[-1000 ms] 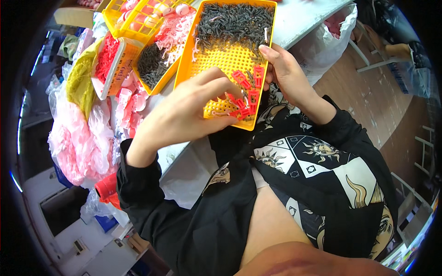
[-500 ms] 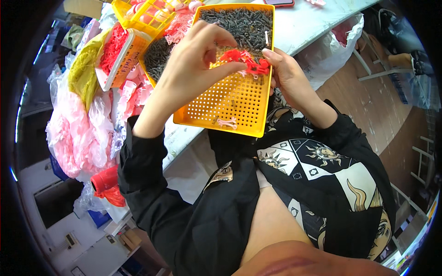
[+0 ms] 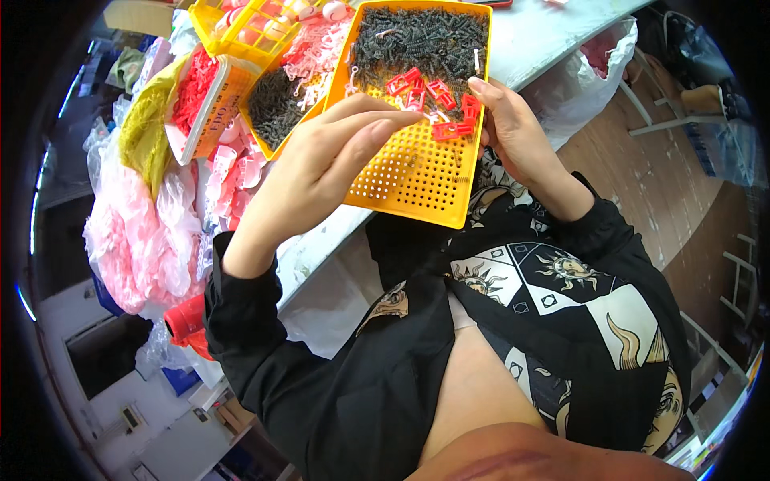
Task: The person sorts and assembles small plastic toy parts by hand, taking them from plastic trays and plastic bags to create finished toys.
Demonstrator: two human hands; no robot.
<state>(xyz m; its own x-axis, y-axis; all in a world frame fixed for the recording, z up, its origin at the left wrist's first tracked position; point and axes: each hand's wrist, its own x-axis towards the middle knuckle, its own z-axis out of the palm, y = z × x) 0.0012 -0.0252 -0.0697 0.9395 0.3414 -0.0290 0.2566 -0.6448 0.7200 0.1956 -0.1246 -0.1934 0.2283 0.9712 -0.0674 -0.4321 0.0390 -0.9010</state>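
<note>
A yellow perforated basket is tilted over the table's near edge. My right hand grips its right rim, thumb on top and fingers underneath. Across its left side reaches my left hand, fingers stretched out and close together, tips near the small parts; I make out nothing held in it. Several red plastic pieces lie in the middle of the basket, with a few small pale pink pieces around them. Dark coil springs fill its far end.
To the left stand another yellow basket with springs and pink parts, a white tub of red pieces, and pink plastic bags. Loose pink parts lie beside them. A white bag hangs right of the table.
My left hand has come down from above the basket, its curled fingers now straightened. The red pieces lie more spread out. The pink pieces near the basket's lower edge no longer show there.
</note>
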